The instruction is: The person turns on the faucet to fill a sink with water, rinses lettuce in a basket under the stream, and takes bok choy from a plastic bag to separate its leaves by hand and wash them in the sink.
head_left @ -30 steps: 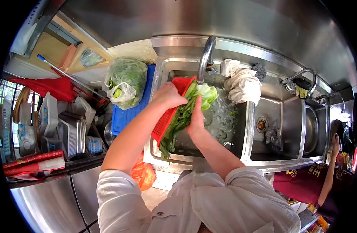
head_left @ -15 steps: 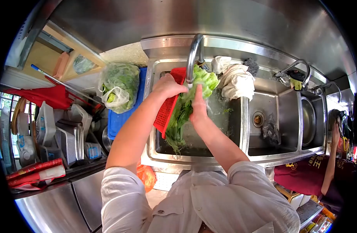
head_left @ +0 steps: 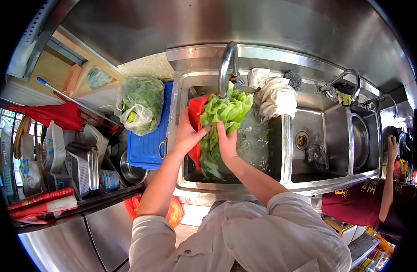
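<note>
Under the tap (head_left: 225,68), leafy lettuce (head_left: 226,111) lies heaped over a tilted red plastic basket (head_left: 196,109) in the left sink basin. My left hand (head_left: 188,138) grips the basket's left side, its thumb reaching over to the leaves. The fingers behind the basket are hidden. My right hand (head_left: 227,143) is closed on the right side of the lettuce, thumb in front, the other fingers partly covered by leaves. Longer green leaves hang down toward the water in the basin (head_left: 254,154).
Left of the sink, a bag of greens (head_left: 140,104) rests on a blue board (head_left: 147,152) beside scissors (head_left: 162,148). Wet cloths (head_left: 276,97) sit on the divider before a second basin (head_left: 308,154). At far right, a co-worker's arm (head_left: 387,181) shows.
The basket has turned more face-up and come under the lettuce. My left hand has moved down along its side, and my right hand slightly down. The lettuce has spread out wider.
</note>
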Demonstrator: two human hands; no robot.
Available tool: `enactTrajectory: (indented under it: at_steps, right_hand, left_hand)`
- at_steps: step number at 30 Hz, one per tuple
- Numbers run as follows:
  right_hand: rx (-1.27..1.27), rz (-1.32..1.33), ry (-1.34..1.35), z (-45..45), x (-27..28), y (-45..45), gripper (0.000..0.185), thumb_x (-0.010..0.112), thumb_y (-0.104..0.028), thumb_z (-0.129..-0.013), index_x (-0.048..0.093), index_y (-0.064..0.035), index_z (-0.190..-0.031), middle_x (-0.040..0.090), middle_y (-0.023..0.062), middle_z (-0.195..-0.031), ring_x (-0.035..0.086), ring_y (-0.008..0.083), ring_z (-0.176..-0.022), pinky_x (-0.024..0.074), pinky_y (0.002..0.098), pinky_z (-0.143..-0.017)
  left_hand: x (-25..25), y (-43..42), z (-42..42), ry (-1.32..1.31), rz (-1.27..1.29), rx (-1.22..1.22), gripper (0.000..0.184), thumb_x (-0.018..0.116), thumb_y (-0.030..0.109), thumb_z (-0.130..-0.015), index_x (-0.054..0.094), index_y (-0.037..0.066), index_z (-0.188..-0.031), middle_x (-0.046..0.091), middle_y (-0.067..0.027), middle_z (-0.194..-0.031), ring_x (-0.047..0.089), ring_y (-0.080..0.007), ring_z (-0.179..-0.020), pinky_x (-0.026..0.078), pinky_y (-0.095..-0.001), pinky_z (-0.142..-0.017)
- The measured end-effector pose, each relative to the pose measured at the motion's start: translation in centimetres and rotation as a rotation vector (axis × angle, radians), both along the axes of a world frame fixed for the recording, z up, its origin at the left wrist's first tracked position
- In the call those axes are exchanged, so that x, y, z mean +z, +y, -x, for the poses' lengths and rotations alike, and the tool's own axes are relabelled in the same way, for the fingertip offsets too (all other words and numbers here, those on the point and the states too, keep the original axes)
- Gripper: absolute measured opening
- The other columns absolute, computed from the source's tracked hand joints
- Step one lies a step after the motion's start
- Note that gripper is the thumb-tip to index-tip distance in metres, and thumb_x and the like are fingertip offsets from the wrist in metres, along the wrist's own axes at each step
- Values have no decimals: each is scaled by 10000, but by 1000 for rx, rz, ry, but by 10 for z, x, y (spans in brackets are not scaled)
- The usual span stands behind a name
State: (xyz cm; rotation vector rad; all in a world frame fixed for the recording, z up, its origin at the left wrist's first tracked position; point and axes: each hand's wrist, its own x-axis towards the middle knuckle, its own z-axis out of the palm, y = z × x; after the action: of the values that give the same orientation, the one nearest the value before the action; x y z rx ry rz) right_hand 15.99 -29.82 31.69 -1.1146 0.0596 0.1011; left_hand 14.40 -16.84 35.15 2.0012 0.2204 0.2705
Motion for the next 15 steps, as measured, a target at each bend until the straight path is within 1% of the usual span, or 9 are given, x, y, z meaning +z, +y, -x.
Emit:
enactTrajectory:
  at_steps: [3, 5, 7, 8, 9, 11, 12, 13, 15]
  right_hand:
    - [8, 36, -66, -5, -11, -11, 485, 601, -181, -808, 369, 13, -1187, 475, 95, -1134, 459, 174, -1007, 365, 294, -872]
    - [25, 74, -66, -14, -13, -16, 488, 604, -171, -804, 363, 17, -1184, 475, 96, -1129, 458, 180, -1006, 368, 296, -868]
    - [52, 70, -84, -25, -14, -19, 514, 608, -170, -800, 342, 18, -1198, 474, 91, -1126, 458, 180, -1004, 369, 295, -867]
    - [50, 60, -115, -31, -15, -15, 548, 617, -167, -792, 321, 17, -1216, 465, 104, -1134, 452, 190, -1012, 361, 299, -878]
    - [47, 62, -119, -37, -15, -11, 548, 617, -167, -792, 321, 17, -1216, 465, 104, -1134, 452, 190, -1012, 361, 299, -878]
    - [35, 138, -193, -41, -12, -1, 606, 629, -182, -782, 292, 24, -1242, 433, 136, -1162, 428, 209, -1044, 344, 312, -899]
    - [3, 202, -190, -41, -8, 4, 735, 648, -285, -756, 245, 38, -1279, 389, 193, -1208, 397, 266, -1106, 322, 344, -931]
    - [-1, 199, -188, -41, -4, 6, 735, 648, -285, -756, 245, 38, -1279, 389, 193, -1208, 397, 266, -1106, 322, 344, -931]
    - [-7, 503, -155, -41, 10, 10, 879, 648, -430, -713, 202, 47, -1301, 355, 240, -1238, 366, 331, -1148, 307, 381, -951]
  left_hand:
    - [-13, -9, -3, -122, -75, 5, 736, 729, 197, -589, 352, 8, -1192, 483, -187, -1099, 468, -323, -1047, 373, -358, -882]
    - [-20, -15, -9, -131, -22, -1, 724, 725, 211, -599, 355, 14, -1189, 484, -184, -1096, 466, -316, -1045, 372, -360, -879]
    - [-25, -21, -14, -115, 13, 66, 704, 719, 215, -605, 365, 22, -1182, 480, -180, -1102, 470, -317, -1034, 374, -366, -877]
    - [-25, -20, -17, -122, 11, 85, 656, 711, 173, -621, 379, 8, -1162, 502, -166, -1089, 500, -281, -1006, 386, -351, -867]
    - [-25, -18, -19, -125, 13, 82, 656, 711, 173, -621, 379, 8, -1162, 502, -166, -1089, 500, -281, -1006, 386, -351, -867]
    - [-20, -14, -17, -141, 236, 24, 591, 669, 94, -692, 366, -4, -1190, 517, -102, -1094, 507, -191, -990, 382, -298, -877]
    - [-14, -13, -13, -104, 264, 52, 572, 660, 95, -711, 373, 1, -1197, 527, -102, -1093, 528, -185, -963, 404, -284, -848]
    - [-9, -14, -11, -102, 261, 47, 572, 660, 95, -711, 373, 1, -1197, 527, -102, -1093, 528, -185, -963, 404, -284, -848]
    - [-1, -13, -8, 21, 497, 158, 588, 669, 111, -712, 373, 6, -1209, 528, -100, -1097, 529, -178, -970, 415, -276, -832]
